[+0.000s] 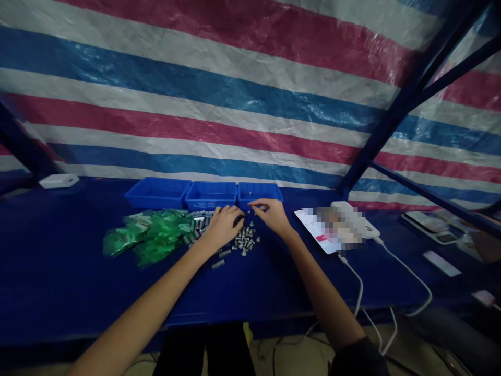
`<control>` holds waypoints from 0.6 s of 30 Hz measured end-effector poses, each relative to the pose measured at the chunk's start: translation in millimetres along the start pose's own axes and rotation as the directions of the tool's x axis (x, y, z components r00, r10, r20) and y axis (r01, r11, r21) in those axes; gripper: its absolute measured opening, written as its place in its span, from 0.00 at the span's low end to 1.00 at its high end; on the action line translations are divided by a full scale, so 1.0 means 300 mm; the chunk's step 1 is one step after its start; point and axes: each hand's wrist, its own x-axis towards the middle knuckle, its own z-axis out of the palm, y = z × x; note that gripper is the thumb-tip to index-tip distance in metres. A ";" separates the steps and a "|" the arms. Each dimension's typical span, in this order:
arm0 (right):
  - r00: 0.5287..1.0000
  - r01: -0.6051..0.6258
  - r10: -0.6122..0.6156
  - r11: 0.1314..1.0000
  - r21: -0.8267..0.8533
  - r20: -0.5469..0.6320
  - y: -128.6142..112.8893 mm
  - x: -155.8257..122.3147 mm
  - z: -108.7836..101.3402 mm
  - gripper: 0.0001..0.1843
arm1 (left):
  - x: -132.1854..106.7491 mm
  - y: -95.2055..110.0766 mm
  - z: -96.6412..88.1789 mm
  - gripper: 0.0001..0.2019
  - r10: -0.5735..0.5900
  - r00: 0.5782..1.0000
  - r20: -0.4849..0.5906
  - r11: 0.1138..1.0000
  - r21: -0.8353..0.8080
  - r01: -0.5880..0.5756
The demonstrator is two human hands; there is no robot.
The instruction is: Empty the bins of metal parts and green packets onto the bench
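My left hand (223,227) rests over a heap of small metal parts, its fingers bent and spread, with a gap between thumb and index finger. Beside its thumb lies a pile of silver screws (245,240). Short metal hex standoffs (218,264) lie by the wrist, and more are partly hidden behind the hand. My right hand (273,215) is at the front edge of the right blue bin (260,196), thumb and index finger stretched out with their tips slightly apart. One small screw (250,194) shows at that bin, just beyond the fingertips.
Two more blue bins (211,202) (158,201) stand to the left. Green plastic bags (156,235) lie left of the heap. At right are a phone (315,232), a white device (370,228) and cables (425,293). A striped sheet (219,99) hangs behind the blue table (250,292).
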 end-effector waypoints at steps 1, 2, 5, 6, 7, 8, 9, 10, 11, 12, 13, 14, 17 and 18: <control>0.999 0.011 -0.007 0.993 -0.121 0.033 0.002 -0.005 0.005 0.11 | -0.001 0.000 0.000 0.12 0.009 1.000 0.009 1.000 0.003 -0.009; 0.998 0.024 -0.009 0.976 -0.215 0.068 0.004 -0.010 0.010 0.11 | -0.002 0.001 0.000 0.12 0.018 1.000 0.012 1.000 0.006 -0.018; 0.988 0.061 -0.009 0.940 -0.337 0.154 0.009 -0.015 0.022 0.14 | -0.004 0.007 0.000 0.13 0.039 0.999 0.006 0.999 0.011 -0.039; 0.986 0.070 -0.012 0.935 -0.347 0.167 0.010 -0.014 0.023 0.14 | -0.004 0.009 0.000 0.13 0.041 0.999 0.002 0.999 0.011 -0.041; 0.985 0.075 -0.015 0.933 -0.353 0.172 0.012 -0.013 0.023 0.13 | -0.003 0.010 0.000 0.13 0.042 0.999 -0.002 0.999 0.011 -0.042; 0.985 0.076 -0.015 0.931 -0.358 0.171 0.015 -0.011 0.021 0.13 | -0.002 0.010 -0.001 0.13 0.038 0.999 -0.011 0.999 0.010 -0.038; 0.986 0.076 -0.015 0.929 -0.363 0.167 0.018 -0.010 0.019 0.12 | -0.001 0.009 -0.002 0.12 0.032 0.999 -0.028 0.999 0.010 -0.032; 0.987 0.074 -0.015 0.926 -0.370 0.161 0.022 -0.009 0.017 0.12 | 0.000 0.007 -0.003 0.12 0.024 0.998 -0.055 1.000 0.011 -0.023; 0.988 0.073 -0.015 0.923 -0.377 0.155 0.026 -0.008 0.016 0.12 | 0.001 0.004 -0.005 0.12 0.012 0.996 -0.088 1.000 0.013 -0.011; 0.989 0.071 -0.014 0.920 -0.385 0.150 0.029 -0.008 0.016 0.11 | 0.002 0.001 -0.006 0.12 0.000 0.992 -0.126 1.000 0.015 0.002; 0.989 0.071 -0.014 0.917 -0.392 0.148 0.032 -0.009 0.016 0.11 | 0.003 -0.002 -0.007 0.13 -0.012 0.987 -0.162 1.000 0.017 0.014; 0.989 0.072 -0.014 0.915 -0.397 0.147 0.033 -0.011 0.017 0.11 | 0.003 -0.005 -0.008 0.13 -0.019 0.981 -0.191 1.000 0.016 0.023; 0.989 0.069 -0.010 0.910 -0.410 0.145 0.031 -0.016 0.024 0.12 | 0.003 -0.010 -0.009 0.13 -0.027 0.975 -0.221 1.000 0.006 0.029; 0.990 0.066 -0.007 0.909 -0.412 0.143 0.029 -0.017 0.026 0.11 | 0.002 -0.010 -0.009 0.12 -0.033 0.974 -0.223 0.999 0.007 0.035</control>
